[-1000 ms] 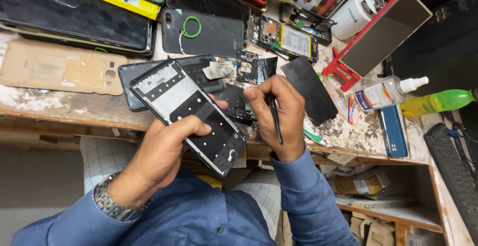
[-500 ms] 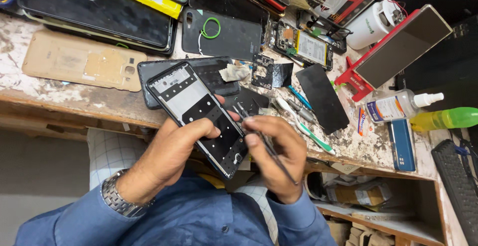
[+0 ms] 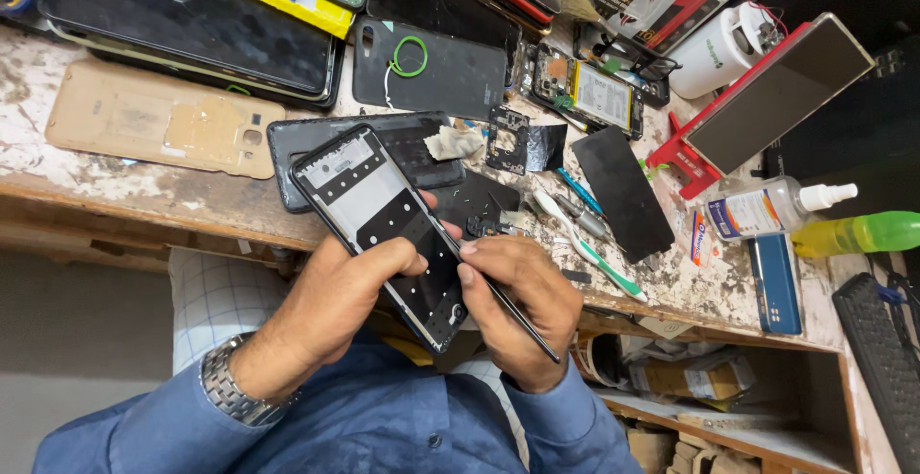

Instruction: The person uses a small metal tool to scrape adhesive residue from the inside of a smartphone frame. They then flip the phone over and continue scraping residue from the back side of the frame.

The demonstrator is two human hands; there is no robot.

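Left hand (image 3: 335, 306), fingers clamped round opened phone frame (image 3: 383, 230): flat, rigid, black rectangle with grey inner plate, tilted, raised just above table (image 3: 172, 201) front edge. Right hand (image 3: 522, 306), fingers pinched together on thin black tool (image 3: 513, 306), tip at frame's right edge. Table surface scuffed, paint-flecked, worn wood along rim. Dark back cover (image 3: 422, 143) beneath frame's top end. Tan flat panel (image 3: 153, 119) to left, matte. Glossy black slab (image 3: 623, 191) and white-green toothbrush (image 3: 585, 249) just beside right hand. Little bare room between parts; open space only off front edge, over lap.
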